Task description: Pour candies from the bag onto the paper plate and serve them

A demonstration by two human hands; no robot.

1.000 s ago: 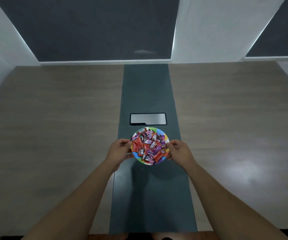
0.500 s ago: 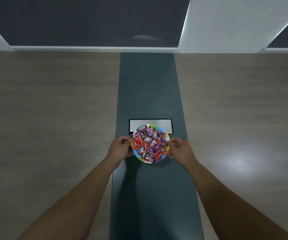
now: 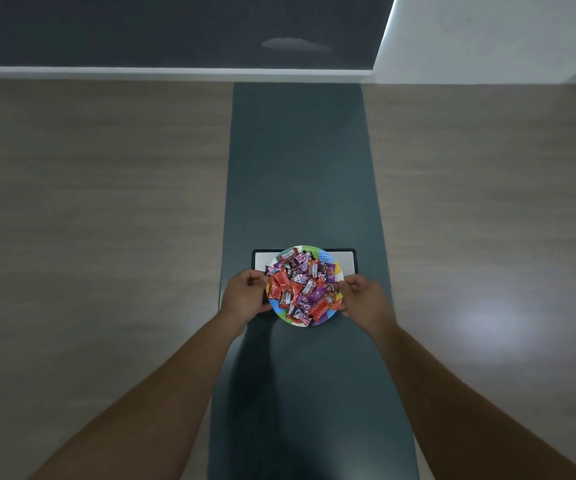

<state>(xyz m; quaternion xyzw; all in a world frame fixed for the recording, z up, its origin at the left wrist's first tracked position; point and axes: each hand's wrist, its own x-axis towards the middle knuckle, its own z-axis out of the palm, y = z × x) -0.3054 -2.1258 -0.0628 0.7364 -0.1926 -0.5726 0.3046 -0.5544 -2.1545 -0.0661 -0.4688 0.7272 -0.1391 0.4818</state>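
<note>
Both hands grip round paper plate, glossy wrapped candies heaped.

You have the paper plate, round with a bright multicoloured rim, roughly level over the dark centre strip of the desk. It is heaped with wrapped candies, mostly orange-red, purple and black, piled across its whole middle.

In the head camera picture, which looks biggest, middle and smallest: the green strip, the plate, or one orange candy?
1. Green strip: biggest by far.
2. Plate: middle.
3. Orange candy: smallest, it lies on the plate.
</note>
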